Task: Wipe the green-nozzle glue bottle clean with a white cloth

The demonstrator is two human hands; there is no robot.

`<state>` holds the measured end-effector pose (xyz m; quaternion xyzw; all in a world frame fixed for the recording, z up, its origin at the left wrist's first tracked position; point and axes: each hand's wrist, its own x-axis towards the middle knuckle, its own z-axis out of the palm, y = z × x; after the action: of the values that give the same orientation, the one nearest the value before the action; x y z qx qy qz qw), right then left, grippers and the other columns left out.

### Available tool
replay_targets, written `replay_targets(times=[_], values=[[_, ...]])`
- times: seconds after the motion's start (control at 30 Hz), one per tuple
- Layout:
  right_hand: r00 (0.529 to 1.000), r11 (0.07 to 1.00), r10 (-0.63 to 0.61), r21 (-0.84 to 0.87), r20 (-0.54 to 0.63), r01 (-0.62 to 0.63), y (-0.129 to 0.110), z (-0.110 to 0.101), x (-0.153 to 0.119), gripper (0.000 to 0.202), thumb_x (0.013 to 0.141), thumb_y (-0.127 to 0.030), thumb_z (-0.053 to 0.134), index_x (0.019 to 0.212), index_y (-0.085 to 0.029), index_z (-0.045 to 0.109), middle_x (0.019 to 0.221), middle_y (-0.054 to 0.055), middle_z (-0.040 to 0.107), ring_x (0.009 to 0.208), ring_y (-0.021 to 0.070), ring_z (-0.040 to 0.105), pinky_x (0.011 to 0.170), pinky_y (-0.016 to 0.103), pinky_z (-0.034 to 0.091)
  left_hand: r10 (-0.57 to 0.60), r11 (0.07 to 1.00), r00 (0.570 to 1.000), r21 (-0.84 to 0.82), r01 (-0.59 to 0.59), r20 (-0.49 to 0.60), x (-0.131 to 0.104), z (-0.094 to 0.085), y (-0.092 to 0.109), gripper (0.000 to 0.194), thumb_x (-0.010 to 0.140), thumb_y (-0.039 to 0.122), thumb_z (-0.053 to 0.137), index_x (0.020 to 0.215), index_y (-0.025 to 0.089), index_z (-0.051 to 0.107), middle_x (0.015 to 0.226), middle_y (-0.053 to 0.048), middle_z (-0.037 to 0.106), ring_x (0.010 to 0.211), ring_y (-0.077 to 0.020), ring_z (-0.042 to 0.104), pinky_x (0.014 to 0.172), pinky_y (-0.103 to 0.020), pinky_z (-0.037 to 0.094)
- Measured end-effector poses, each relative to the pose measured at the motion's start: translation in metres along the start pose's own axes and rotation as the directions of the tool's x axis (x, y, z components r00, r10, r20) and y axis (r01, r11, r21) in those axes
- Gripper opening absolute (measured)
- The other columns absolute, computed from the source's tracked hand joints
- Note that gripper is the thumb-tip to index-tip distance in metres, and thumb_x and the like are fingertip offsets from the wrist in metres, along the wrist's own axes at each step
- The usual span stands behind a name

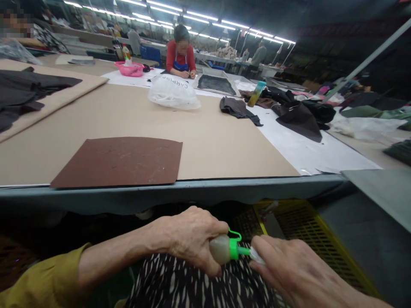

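Note:
Over my lap, below the table's front edge, my left hand (pixel 195 239) is wrapped round a translucent squeeze bottle (pixel 221 249) with a bright green cap. The bottle lies on its side, its green nozzle pointing right. My right hand (pixel 289 263) pinches a small whitish, crumpled piece (pixel 256 256) at the nozzle's tip; whether it is cloth or plastic I cannot tell. On the table beyond my hands lies a flat brown panel (pixel 122 162) with small specks on it.
Across the beige-topped table (pixel 218 149) a person in red (pixel 181 51) leans on the far side. A white plastic bag (pixel 174 93), pink basket (pixel 129 69), dark fabric pieces (pixel 239 110) and a blue-yellow bottle (pixel 257 94) stand around. A yellow crate (pixel 308 222) is under the table.

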<state>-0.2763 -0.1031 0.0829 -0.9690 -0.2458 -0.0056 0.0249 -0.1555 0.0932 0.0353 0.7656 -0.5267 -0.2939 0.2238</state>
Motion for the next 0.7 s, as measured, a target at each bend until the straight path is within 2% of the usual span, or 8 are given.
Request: replay_targets(times=[0.07,0.13,0.27,0.33,0.43,0.53,0.63,0.7], values=[[0.971,0.954,0.193,0.203,0.142,-0.220,0.005,0.004,-0.002,0.022,0.092,-0.033,0.038,0.080,-0.024,0.053,0.066,-0.001,0.060,0.056,0.0154,0.054,0.050,0.028,0.038,0.046,0.982,0.989,0.189,-0.019,-0.140,0.000,0.006,0.000,0.030,0.062,0.042,0.063,0.079,0.023,0.048,0.076,0.003,0.054,0.071,-0.0176,0.052,0.062,-0.032,0.043],[0.875,0.805,0.339,0.374,0.345,-0.460,0.008,0.006,-0.001,0.032,0.092,-0.046,0.036,0.078,-0.023,0.053,0.071,0.000,0.061,0.063,0.0156,0.055,0.054,0.027,0.039,0.120,0.920,0.957,0.391,-0.007,-0.265,0.001,0.014,-0.001,0.029,0.068,0.040,0.059,0.088,0.021,0.049,0.083,0.001,0.055,0.075,-0.0196,0.051,0.064,-0.035,0.044],[0.738,0.446,0.323,0.592,0.592,-0.671,0.010,0.005,0.002,0.049,0.087,-0.063,0.032,0.072,-0.020,0.048,0.073,0.002,0.057,0.069,0.0154,0.052,0.060,0.026,0.042,0.374,0.665,0.810,0.740,0.106,-0.452,0.004,0.031,-0.012,0.031,0.081,0.023,0.047,0.111,0.013,0.047,0.097,-0.007,0.056,0.082,-0.0222,0.050,0.068,-0.037,0.044],[0.721,0.398,0.310,0.604,0.620,-0.691,0.012,0.007,0.002,0.049,0.086,-0.063,0.032,0.073,-0.019,0.048,0.071,0.001,0.055,0.066,0.0147,0.051,0.058,0.026,0.042,0.445,0.601,0.746,0.783,0.162,-0.496,0.007,0.038,-0.017,0.031,0.083,0.017,0.045,0.113,0.011,0.047,0.100,-0.010,0.057,0.087,-0.0230,0.051,0.072,-0.037,0.043],[0.811,0.682,0.384,0.456,0.441,-0.571,0.014,0.013,-0.001,0.040,0.089,-0.053,0.036,0.072,-0.020,0.052,0.068,0.001,0.060,0.062,0.0155,0.056,0.054,0.027,0.043,0.355,0.695,0.796,0.708,0.126,-0.490,0.010,0.044,-0.020,0.035,0.080,0.028,0.051,0.111,0.013,0.047,0.099,-0.008,0.056,0.085,-0.0231,0.049,0.069,-0.037,0.042],[0.983,0.983,0.168,0.091,-0.067,-0.162,0.010,0.007,0.003,0.039,0.096,-0.034,0.025,0.072,-0.022,0.053,0.063,0.001,0.063,0.054,0.0146,0.059,0.047,0.027,0.042,0.124,0.898,0.899,0.432,0.079,-0.420,0.012,0.045,-0.017,0.035,0.070,0.040,0.059,0.096,0.020,0.048,0.090,-0.002,0.056,0.079,-0.0197,0.047,0.066,-0.035,0.041],[0.939,0.972,-0.167,-0.211,-0.301,0.105,0.005,-0.006,0.012,0.040,0.095,-0.017,0.015,0.079,-0.021,0.051,0.063,0.002,0.064,0.055,0.0121,0.061,0.050,0.023,0.046,-0.040,0.988,0.940,0.125,0.087,-0.339,0.011,0.042,-0.009,0.031,0.064,0.042,0.062,0.082,0.023,0.046,0.081,0.004,0.055,0.076,-0.0163,0.048,0.062,-0.031,0.037],[0.929,0.958,-0.203,-0.258,-0.309,0.123,0.006,-0.008,0.012,0.037,0.094,-0.014,0.017,0.077,-0.022,0.048,0.063,0.002,0.064,0.056,0.0124,0.061,0.049,0.023,0.046,-0.094,0.995,0.956,0.001,0.098,-0.277,0.009,0.038,-0.004,0.033,0.061,0.045,0.063,0.080,0.023,0.047,0.080,0.004,0.055,0.074,-0.0153,0.050,0.057,-0.028,0.033]])
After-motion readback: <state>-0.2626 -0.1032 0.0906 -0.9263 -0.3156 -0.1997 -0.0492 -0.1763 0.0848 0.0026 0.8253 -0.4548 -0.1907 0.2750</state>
